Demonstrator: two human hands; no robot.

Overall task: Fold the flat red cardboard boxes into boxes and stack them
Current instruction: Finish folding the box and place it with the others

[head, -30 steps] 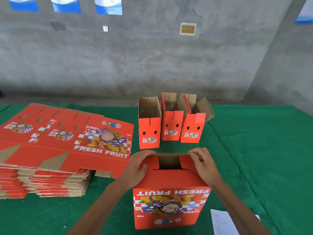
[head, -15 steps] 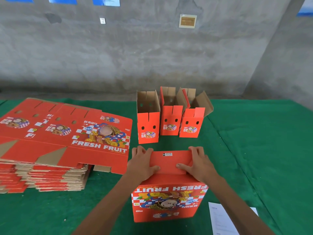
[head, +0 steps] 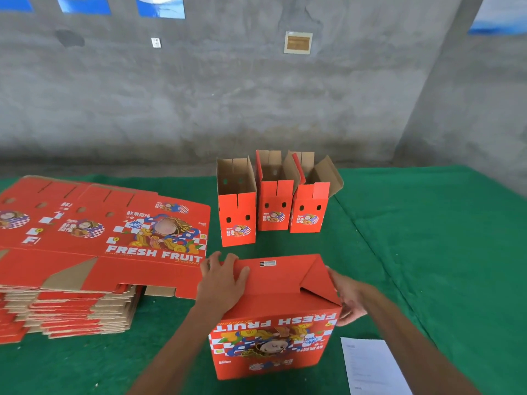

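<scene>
- We see a red box [head: 273, 315] standing upside down on the green table [head: 427, 238], in the lower middle of the frame. The words "FRESH FRUIT" on its front read upside down.
- Our left hand [head: 221, 283] lies flat on the top left part of the box. Its fingers are straight and spread, and they press down on a red flap. It is not gripping anything.
- Our right hand [head: 349, 297] is at the top right corner of the box. Its fingers reach along the right edge, next to a three-cornered flap [head: 319, 283] that is folded in. We cannot tell if this hand is holding the flap or only touching the box.
- A small white label [head: 268, 263] sits near the far edge of the box top.
- A tall pile of flat red boxes [head: 85, 266] lies at the left of the frame. The top one shows a cartoon picture and "FRESH FRUIT".
- Three folded boxes [head: 275, 201] stand in a row in the middle of the frame, above the box we work on. Their tops are open and we see brown card inside.
- A white sheet of paper [head: 373, 366] lies on the table at the lower right.
- A grey wall [head: 256, 95] fills the top of the frame.
</scene>
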